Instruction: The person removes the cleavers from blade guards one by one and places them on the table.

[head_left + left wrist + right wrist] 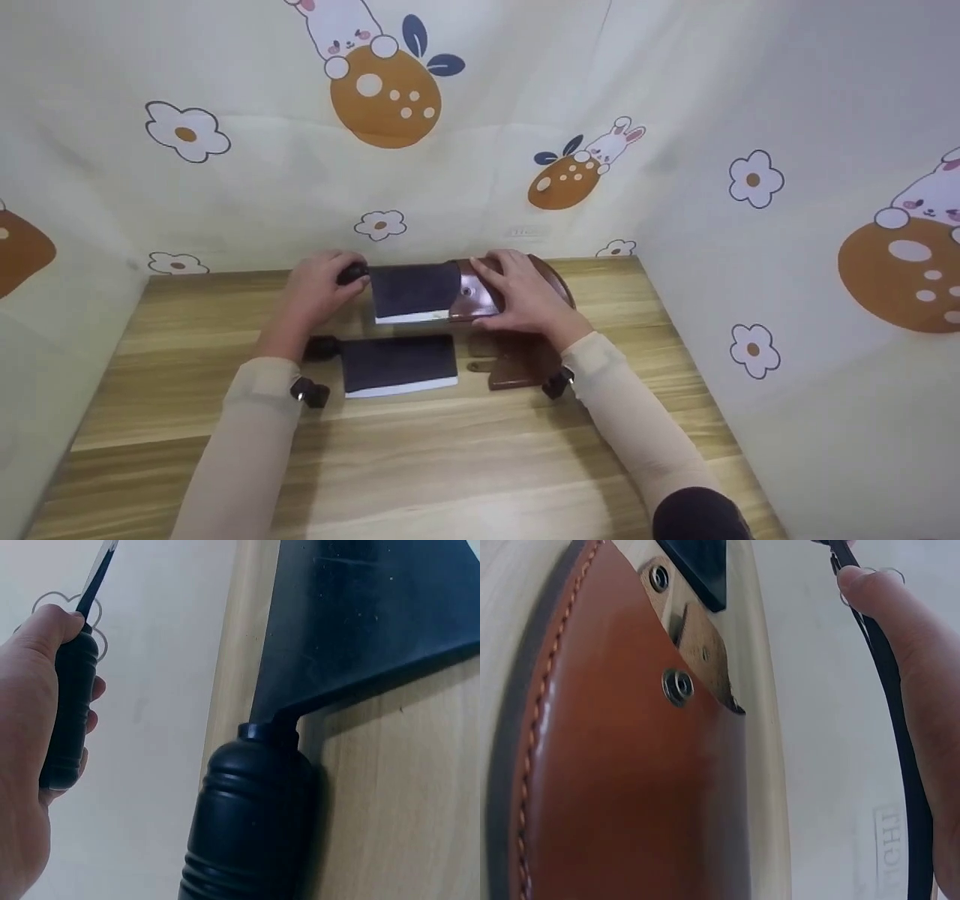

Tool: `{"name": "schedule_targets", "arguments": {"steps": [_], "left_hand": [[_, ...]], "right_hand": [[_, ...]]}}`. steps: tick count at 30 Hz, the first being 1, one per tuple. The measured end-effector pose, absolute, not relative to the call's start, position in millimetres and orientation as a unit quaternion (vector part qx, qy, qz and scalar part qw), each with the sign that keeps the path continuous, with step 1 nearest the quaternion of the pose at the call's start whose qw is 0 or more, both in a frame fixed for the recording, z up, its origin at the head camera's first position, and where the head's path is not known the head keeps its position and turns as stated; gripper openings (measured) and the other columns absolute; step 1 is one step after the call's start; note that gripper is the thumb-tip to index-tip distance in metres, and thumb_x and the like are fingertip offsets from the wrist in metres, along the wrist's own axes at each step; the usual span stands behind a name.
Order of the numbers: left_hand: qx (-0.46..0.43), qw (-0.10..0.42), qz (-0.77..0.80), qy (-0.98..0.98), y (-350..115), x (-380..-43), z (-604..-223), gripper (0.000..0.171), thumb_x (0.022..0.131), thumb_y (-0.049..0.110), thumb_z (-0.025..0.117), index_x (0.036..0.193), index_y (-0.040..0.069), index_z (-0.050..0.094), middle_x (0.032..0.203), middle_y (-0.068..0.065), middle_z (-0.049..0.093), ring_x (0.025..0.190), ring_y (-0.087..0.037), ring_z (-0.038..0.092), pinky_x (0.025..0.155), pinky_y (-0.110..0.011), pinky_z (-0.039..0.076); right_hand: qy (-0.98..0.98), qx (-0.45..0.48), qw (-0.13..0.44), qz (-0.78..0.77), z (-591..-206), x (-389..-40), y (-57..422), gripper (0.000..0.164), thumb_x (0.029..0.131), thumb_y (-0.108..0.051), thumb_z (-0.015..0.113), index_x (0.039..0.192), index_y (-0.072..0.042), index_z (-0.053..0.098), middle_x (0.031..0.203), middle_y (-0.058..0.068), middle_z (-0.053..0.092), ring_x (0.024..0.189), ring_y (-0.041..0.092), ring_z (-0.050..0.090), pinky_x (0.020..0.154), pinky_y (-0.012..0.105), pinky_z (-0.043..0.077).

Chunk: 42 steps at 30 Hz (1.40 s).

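My left hand (316, 291) grips the black handle (73, 709) of the farther cleaver (412, 291), fingers curled round it. The cleaver's dark blade with a bright edge points right, and its end goes out of sight at the mouth of a brown leather sheath (480, 296). My right hand (529, 296) holds that sheath, thumb on the near side and fingers over the top. Closer to me lies a second cleaver (399, 364), handle to the left. Beside it, partly hidden under my right wrist, a second brown sheath (630, 765) with metal snaps lies flat.
The wood-grain table (420, 465) runs back to a pale curtain (255, 195) printed with rabbits and flowers. A similar pale wall (810, 285) stands along the right side. Wrist cameras (311, 391) sit on both sleeves.
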<state>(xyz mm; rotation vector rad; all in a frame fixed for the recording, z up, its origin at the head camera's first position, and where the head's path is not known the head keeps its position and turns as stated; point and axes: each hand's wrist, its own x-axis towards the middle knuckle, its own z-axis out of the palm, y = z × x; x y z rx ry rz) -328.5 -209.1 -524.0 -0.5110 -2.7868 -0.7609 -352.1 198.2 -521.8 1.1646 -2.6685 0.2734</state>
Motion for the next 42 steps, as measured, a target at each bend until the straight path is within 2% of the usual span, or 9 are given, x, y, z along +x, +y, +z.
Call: {"name": "schedule_targets", "arguments": {"steps": [7, 17, 27, 36, 42], "left_hand": [[-0.174, 0.116, -0.262, -0.942, -209.5, -327.8, -523.6, 0.036, 0.103, 0.032, 0.076, 0.133, 0.011, 0.073, 0.122, -0.019, 0.073, 0.112, -0.046, 0.068, 0.098, -0.067, 0.052], [-0.187, 0.116, -0.273, -0.936, -212.6, -328.5, -526.9, 0.037, 0.103, 0.031, 0.077, 0.133, 0.009, 0.074, 0.121, -0.020, 0.073, 0.112, -0.047, 0.068, 0.099, -0.066, 0.052], [-0.179, 0.105, -0.270, -0.940, -224.8, -329.5, -526.3, 0.037, 0.103, 0.029, 0.077, 0.133, 0.008, 0.073, 0.124, -0.022, 0.072, 0.116, -0.048, 0.066, 0.103, -0.067, 0.050], [-0.176, 0.109, -0.267, -0.941, -226.9, -327.0, -527.6, 0.035, 0.104, 0.028, 0.077, 0.132, 0.007, 0.073, 0.124, -0.023, 0.072, 0.117, -0.048, 0.065, 0.102, -0.067, 0.050], [-0.169, 0.099, -0.272, -0.942, -228.1, -327.7, -526.5, 0.036, 0.104, 0.027, 0.076, 0.134, 0.007, 0.073, 0.125, -0.024, 0.071, 0.118, -0.047, 0.064, 0.104, -0.067, 0.049]], "right_hand": [[-0.900, 0.408, 0.125, 0.091, -521.9, -354.2, 201.8, 0.111, 0.081, -0.077, 0.082, 0.170, -0.020, 0.046, 0.156, 0.018, 0.048, 0.145, 0.038, 0.045, 0.124, 0.053, 0.036], [-0.900, 0.409, 0.116, 0.095, -521.5, -352.8, 208.4, 0.111, 0.083, -0.080, 0.078, 0.171, -0.019, 0.044, 0.159, 0.018, 0.047, 0.148, 0.038, 0.042, 0.124, 0.053, 0.035], [-0.913, 0.382, 0.100, 0.097, -523.3, -356.2, 223.7, 0.112, 0.082, -0.075, 0.082, 0.172, -0.023, 0.040, 0.167, 0.014, 0.041, 0.153, 0.034, 0.036, 0.128, 0.052, 0.031], [-0.897, 0.413, 0.117, 0.107, -528.3, -362.1, 227.6, 0.112, 0.081, -0.073, 0.082, 0.171, -0.018, 0.044, 0.160, 0.017, 0.047, 0.150, 0.036, 0.040, 0.127, 0.053, 0.033], [-0.898, 0.410, 0.116, 0.113, -527.7, -364.1, 228.7, 0.112, 0.081, -0.069, 0.083, 0.170, -0.015, 0.044, 0.161, 0.021, 0.047, 0.152, 0.037, 0.039, 0.129, 0.053, 0.030]]}}
